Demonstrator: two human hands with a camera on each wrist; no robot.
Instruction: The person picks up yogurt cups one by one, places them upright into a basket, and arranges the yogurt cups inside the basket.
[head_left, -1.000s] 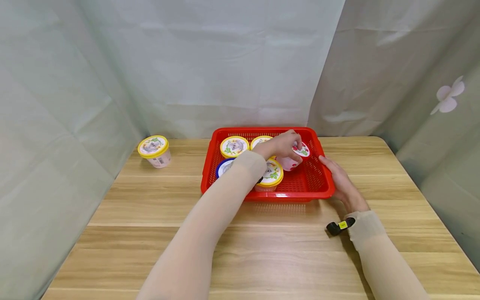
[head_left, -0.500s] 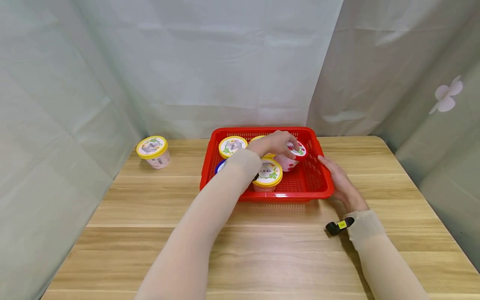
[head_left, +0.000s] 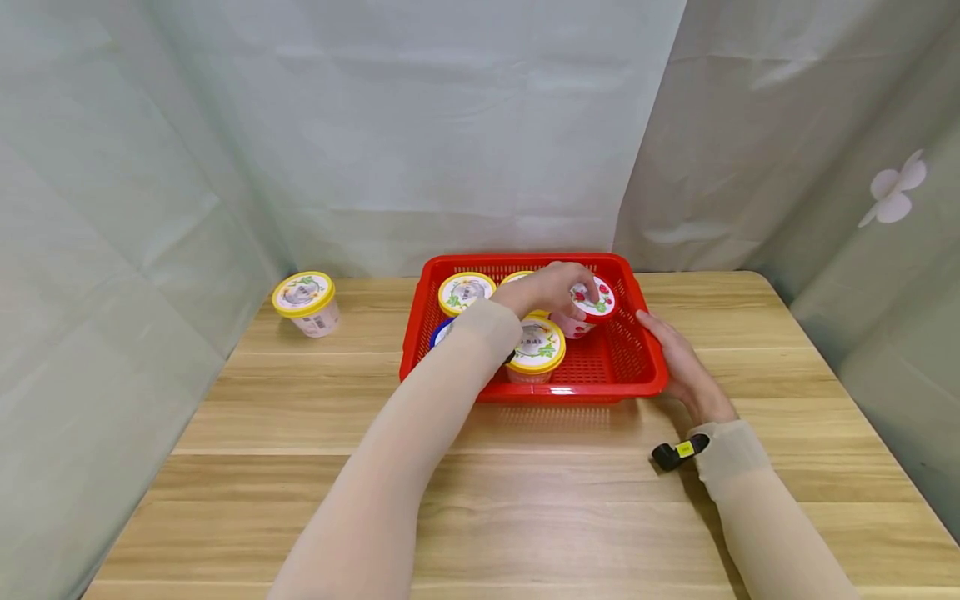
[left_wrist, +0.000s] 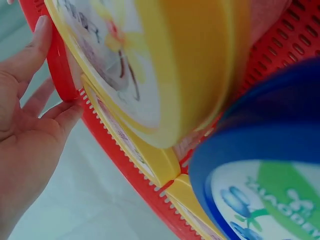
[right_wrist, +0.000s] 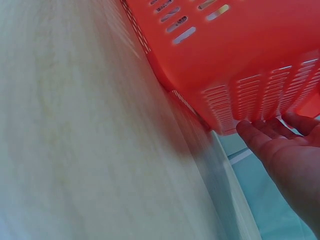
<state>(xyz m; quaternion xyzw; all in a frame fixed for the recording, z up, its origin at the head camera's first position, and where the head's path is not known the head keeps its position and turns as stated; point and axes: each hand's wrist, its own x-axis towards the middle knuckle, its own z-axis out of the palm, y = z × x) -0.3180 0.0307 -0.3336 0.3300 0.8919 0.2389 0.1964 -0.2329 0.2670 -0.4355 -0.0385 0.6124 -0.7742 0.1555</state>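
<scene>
My left hand [head_left: 557, 287] reaches into the red plastic basket [head_left: 592, 389], its fingers curled about a pink paper cup with a red, fruit-patterned lid [head_left: 604, 309]. In the left wrist view, thumb and fingertips are at opposite edges of that red lid [left_wrist: 64, 70]. The cup stands in the right half of the basket, behind a yellow-lidded cup [head_left: 537, 345]. My right hand [head_left: 681, 360] lies along the basket's right side. Its extended fingers [right_wrist: 255, 135] touch the slotted outer wall in the right wrist view.
Two more yellow-lidded cups [head_left: 467, 292] line the basket's back. A blue-lidded cup [left_wrist: 260, 185] sits front left, partly hidden by my left arm in the head view. Another yellow-lidded cup [head_left: 307, 304] stands on the wooden table [head_left: 300, 400] at left. Pale cloth [head_left: 450, 133] hangs behind.
The red-lidded cup has settled in the basket and its lid shows more fully. My left hand has shifted slightly left. My right hand stays at the basket's side.
</scene>
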